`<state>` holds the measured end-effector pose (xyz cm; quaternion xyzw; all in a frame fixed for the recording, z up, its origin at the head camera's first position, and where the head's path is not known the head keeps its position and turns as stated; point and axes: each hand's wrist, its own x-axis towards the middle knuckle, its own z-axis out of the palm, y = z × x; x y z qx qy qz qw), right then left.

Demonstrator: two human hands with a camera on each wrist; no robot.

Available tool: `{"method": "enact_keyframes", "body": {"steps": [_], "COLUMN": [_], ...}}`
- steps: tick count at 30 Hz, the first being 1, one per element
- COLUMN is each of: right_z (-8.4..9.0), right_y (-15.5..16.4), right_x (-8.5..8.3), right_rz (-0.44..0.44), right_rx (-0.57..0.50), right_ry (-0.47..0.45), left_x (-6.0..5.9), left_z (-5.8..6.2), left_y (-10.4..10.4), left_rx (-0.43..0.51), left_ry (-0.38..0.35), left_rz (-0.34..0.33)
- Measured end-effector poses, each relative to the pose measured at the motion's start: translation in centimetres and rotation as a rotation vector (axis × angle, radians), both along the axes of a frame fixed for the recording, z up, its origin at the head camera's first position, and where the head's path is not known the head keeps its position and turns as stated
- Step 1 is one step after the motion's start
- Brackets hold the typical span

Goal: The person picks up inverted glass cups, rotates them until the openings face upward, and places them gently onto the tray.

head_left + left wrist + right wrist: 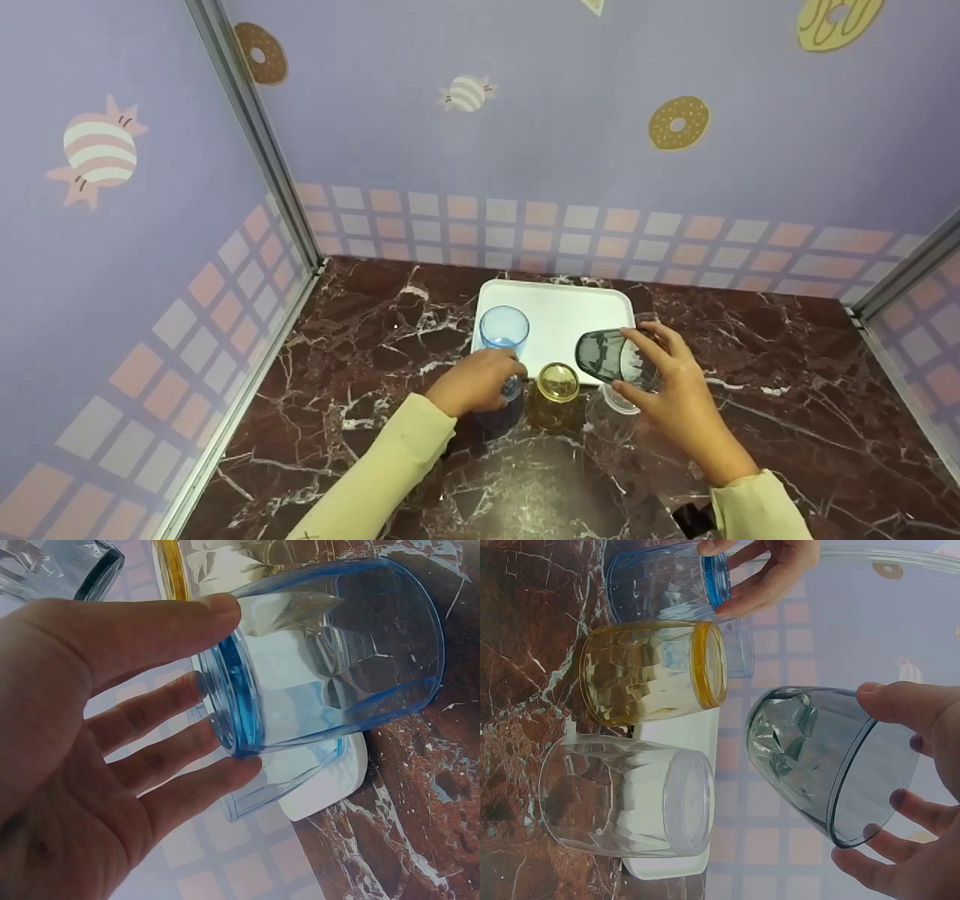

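**Head view: two tumblers in hand over marble counter**

Right hand grips a tilted grey tumbler above the white tray; left hand clasps a blue tumbler. Both look light, rigid, slick; best held round the sides.

This is looking like a small staged booth rather than a lived-in kitchen. Lilac printed wall panels showing cartoon doughnuts, striped sweets and a checked band are closing in three sides, joined by bare metal corner posts. A dark red, white-veined marble-patterned surface is filling the floor of the booth.
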<state>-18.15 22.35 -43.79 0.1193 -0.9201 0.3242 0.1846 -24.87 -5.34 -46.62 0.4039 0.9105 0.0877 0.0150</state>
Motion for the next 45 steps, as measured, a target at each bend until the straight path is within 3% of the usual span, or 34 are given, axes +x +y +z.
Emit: {"method": "enact_keyframes", "body": {"steps": [12,45], "right_z": [-0.7,-1.6], "right_y": [-0.1,0.5], "right_x": [-0.5,-1.7], "right_rz": [-0.033,-0.029], "right_rx": [0.034,0.061], "right_ry": [0.011,0.042], "left_x": [-0.1,0.0], "left_z": [0.0,0.1], "left_y": [0.2,0.1], "left_rx": [0.012,0.014], "left_ry": [-0.042,-0.049], "left_rz": [0.024,0.040]}}
